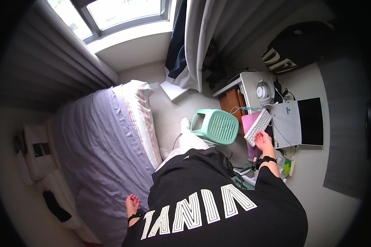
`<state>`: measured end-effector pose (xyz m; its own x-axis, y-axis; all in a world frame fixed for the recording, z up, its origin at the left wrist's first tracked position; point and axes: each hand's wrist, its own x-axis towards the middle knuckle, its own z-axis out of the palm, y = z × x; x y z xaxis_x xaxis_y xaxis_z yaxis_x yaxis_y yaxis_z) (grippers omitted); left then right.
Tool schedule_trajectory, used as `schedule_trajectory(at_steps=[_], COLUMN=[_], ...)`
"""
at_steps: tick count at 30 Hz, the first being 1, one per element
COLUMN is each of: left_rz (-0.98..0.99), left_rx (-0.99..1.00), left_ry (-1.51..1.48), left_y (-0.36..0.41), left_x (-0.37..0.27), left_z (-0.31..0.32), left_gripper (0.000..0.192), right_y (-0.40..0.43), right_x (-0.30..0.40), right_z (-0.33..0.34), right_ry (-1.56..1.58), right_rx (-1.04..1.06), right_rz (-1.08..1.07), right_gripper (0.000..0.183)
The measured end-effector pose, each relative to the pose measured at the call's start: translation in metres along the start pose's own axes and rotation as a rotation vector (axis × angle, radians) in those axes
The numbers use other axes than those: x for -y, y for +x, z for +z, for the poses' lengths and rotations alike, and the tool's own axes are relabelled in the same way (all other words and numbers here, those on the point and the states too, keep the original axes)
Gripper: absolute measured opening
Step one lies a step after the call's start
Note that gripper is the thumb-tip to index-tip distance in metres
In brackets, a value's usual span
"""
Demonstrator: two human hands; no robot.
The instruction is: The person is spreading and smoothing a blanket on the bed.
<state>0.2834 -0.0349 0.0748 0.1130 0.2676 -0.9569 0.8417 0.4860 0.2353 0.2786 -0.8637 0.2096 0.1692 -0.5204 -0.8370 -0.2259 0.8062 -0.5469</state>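
Observation:
My right hand (262,140), palm up with loosely bent fingers, is at the lower end of a white keyboard (258,127); contact cannot be told. The keyboard lies slanted, partly over a pink mat (249,120) on the desk. Behind it stands an opened laptop (287,123) with a dark screen, white headphones (263,93) beside it. A light blue cord (250,108) lies near the keyboard. My left hand (133,202), with nothing in it and fingers slightly curled, is over the edge of the bed with a purple-grey cover (105,148).
A mint-green plastic stool (222,127) stands beside the desk (249,81). A white flat box (173,90) lies on the floor below the curtain (193,46). Cables and a green-and-white packet (288,167) are near my right wrist. A black bag or garment (296,46) is beyond the desk.

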Motion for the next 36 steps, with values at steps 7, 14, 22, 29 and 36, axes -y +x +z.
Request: schedule_trajectory(at_steps=[7, 14, 22, 29, 36], left_rz=[0.127, 0.284, 0.228, -0.02, 0.183], left_rx=[0.013, 0.119, 0.034, -0.029, 0.004], left_ry=[0.107, 0.092, -0.126, -0.513, -0.807], left_y=[-0.04, -0.094, -0.071, -0.008, -0.003], left_x=[-0.064, -0.127, -0.118, -0.077, -0.107], left_z=[0.123, 0.219, 0.195, 0.188, 0.204], left_gripper=[0.018, 0.018, 0.02, 0.02, 0.016], right_y=[0.073, 0.076, 0.087, 0.015, -0.071], right_x=[0.047, 0.095, 0.099, 0.072, 0.019], right_z=[0.03, 0.164, 0.364, 0.562, 0.75], right_ry=[0.018, -0.234, -0.593, -0.805, -1.236], right_rx=[0.045, 0.257, 0.498, 0.657, 0.795], right_rz=[0.075, 0.221, 0.185, 0.138, 0.03], right_gripper=[0.012, 0.019, 0.022, 0.023, 0.025])
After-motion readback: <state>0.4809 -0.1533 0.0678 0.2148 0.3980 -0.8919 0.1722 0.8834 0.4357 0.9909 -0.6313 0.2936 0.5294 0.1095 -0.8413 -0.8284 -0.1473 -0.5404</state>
